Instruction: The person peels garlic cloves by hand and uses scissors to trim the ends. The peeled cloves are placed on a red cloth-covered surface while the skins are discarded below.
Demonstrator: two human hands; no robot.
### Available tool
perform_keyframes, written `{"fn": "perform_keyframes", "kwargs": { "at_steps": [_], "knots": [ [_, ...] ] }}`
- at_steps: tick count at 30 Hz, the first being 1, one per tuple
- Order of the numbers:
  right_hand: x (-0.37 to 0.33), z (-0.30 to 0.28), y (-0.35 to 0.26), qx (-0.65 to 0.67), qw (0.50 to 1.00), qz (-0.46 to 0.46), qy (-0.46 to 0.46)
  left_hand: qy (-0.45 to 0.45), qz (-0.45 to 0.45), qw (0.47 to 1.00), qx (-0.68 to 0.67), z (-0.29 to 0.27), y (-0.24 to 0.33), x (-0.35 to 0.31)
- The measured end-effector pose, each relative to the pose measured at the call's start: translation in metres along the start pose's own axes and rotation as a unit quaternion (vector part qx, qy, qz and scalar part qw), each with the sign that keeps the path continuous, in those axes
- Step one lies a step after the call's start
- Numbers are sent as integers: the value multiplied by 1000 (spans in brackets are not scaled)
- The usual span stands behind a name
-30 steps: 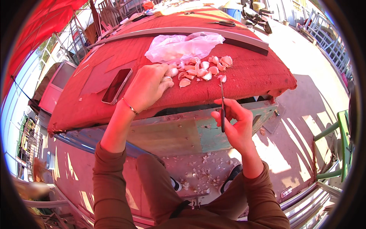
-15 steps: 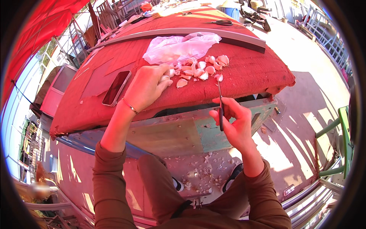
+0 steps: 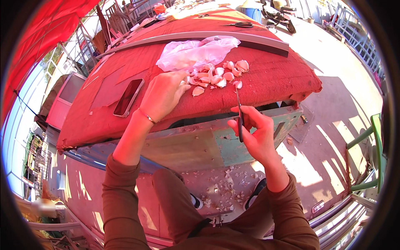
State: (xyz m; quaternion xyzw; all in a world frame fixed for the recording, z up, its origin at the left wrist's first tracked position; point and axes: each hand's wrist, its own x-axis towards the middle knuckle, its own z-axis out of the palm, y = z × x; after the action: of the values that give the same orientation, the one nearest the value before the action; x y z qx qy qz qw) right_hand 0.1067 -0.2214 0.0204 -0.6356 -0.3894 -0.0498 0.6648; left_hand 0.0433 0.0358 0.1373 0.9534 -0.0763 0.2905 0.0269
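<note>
My left hand (image 3: pixel 163 92) is at the left end of a loose pile of garlic cloves (image 3: pixel 205 79) on a red-covered table (image 3: pixel 275 79). Its fingers are closed on a pale garlic clove, mostly hidden behind the fingertips. Just past the table's front edge, my right hand (image 3: pixel 257 131) grips black-handled scissors (image 3: pixel 240 121), fingers in the loops. The narrow blades point away from me, their tips close to a single clove (image 3: pixel 238 84) at the pile's near right. Behind the pile lies a crumpled translucent plastic bag (image 3: pixel 196 54).
A phone (image 3: pixel 128 97) rests left of my left hand. A long dark metal bar (image 3: pixel 262 43) crosses the table behind the bag, with another pair of scissors (image 3: pixel 242 25) beyond. Garlic skins (image 3: pixel 227 187) litter the ground between my feet. A green chair (image 3: pixel 377 154) stands at right.
My left hand has shifted slightly right and toward the pile, and the clove in its fingers shows less. My right hand and the scissors have hardly moved.
</note>
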Motion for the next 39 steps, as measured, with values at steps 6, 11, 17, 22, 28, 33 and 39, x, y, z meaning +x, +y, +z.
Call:
{"fn": "perform_keyframes", "kwargs": {
  "at_steps": [6,11,17,22,28,33,39],
  "knots": [
    [0,-1,-1,-3,1000,-4,2,5,-107,985,-133,-6,-5,1],
    [0,-3,-4,-11,1000,-12,-1,30,-197,907,-372,-16,1,-9],
    [-5,0,-8,-30,997,-67,-23,23,-196,798,-569,-14,62,-60],
    [-14,12,-13,-95,985,-125,-77,24,-214,708,-673,20,76,-99],
    [-16,22,-12,-174,965,-175,-88,63,-225,677,-698,36,86,-106],
    [-12,30,-8,-211,951,-210,-87,88,-226,672,-700,52,81,-112],
    [-15,36,5,-233,948,-189,-109,88,-222,665,-707,69,74,-124]
  ]
}}
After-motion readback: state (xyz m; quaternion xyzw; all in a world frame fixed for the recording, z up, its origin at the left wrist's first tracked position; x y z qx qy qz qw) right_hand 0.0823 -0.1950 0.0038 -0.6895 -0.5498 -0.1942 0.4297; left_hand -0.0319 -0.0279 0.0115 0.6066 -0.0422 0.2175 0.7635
